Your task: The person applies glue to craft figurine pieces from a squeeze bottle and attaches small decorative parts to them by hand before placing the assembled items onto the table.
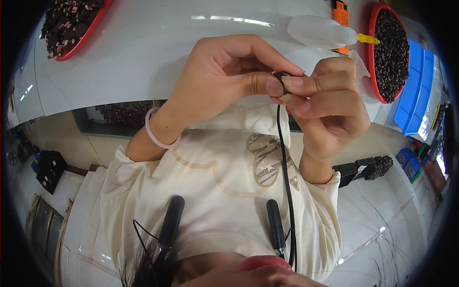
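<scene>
My left hand (217, 79) and my right hand (332, 103) meet in front of my chest, above the table's near edge. Between their fingertips they pinch a small dark brown piece (283, 80). Fingers cover most of it, so its exact kind does not show. The left thumb and forefinger press it from one side, the right thumb and forefinger from the other. Just beyond the right hand is a translucent white squeeze bottle (318, 32) with a yellow nozzle (367, 39), which points at a red tray (371, 64) of small dark pieces.
At the far left another red tray (89, 37) holds dark pieces mixed with pale and pinkish ones. An orange box-like item (341, 19) lies behind the bottle. Blue bins (417, 88) stand at the right edge. Beneath the table edge, an open compartment holds more dark pieces (126, 114).
</scene>
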Demonstrator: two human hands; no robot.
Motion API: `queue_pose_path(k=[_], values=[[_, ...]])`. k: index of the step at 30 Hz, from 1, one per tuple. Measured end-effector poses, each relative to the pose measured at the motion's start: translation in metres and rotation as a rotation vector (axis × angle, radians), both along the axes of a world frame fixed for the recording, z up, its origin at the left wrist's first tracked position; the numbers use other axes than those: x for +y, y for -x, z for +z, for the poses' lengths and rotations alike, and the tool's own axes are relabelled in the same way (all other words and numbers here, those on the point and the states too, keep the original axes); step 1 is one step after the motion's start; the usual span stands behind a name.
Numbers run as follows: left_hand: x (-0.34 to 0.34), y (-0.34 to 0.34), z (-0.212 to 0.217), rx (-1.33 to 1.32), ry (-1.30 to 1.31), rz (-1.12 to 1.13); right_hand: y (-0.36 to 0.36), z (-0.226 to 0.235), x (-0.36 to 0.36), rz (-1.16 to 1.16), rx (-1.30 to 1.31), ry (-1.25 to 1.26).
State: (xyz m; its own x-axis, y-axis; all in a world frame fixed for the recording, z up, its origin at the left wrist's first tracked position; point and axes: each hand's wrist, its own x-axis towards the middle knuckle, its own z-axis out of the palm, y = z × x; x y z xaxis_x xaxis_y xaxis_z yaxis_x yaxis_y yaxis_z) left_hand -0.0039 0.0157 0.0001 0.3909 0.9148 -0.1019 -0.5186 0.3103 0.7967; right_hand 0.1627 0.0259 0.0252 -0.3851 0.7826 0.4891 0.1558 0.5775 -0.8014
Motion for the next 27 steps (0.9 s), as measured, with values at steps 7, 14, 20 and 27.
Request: queue_pose_path(k=[7,14,20,27], values=[[-0.003,-0.002,0.001,-0.010,-0.065,0.044,0.002,-0.005,-0.014,-0.024,0.104,0.109],[-0.003,0.002,0.001,0.155,-0.285,0.080,0.005,-0.008,-0.019,-0.061,0.255,0.123],[-0.004,-0.002,0.000,0.118,-0.240,0.123,0.013,0.002,-0.020,-0.147,0.151,0.077],[-0.005,-0.002,0.000,0.072,-0.183,0.112,0.012,0.003,-0.023,-0.146,0.136,0.048]])
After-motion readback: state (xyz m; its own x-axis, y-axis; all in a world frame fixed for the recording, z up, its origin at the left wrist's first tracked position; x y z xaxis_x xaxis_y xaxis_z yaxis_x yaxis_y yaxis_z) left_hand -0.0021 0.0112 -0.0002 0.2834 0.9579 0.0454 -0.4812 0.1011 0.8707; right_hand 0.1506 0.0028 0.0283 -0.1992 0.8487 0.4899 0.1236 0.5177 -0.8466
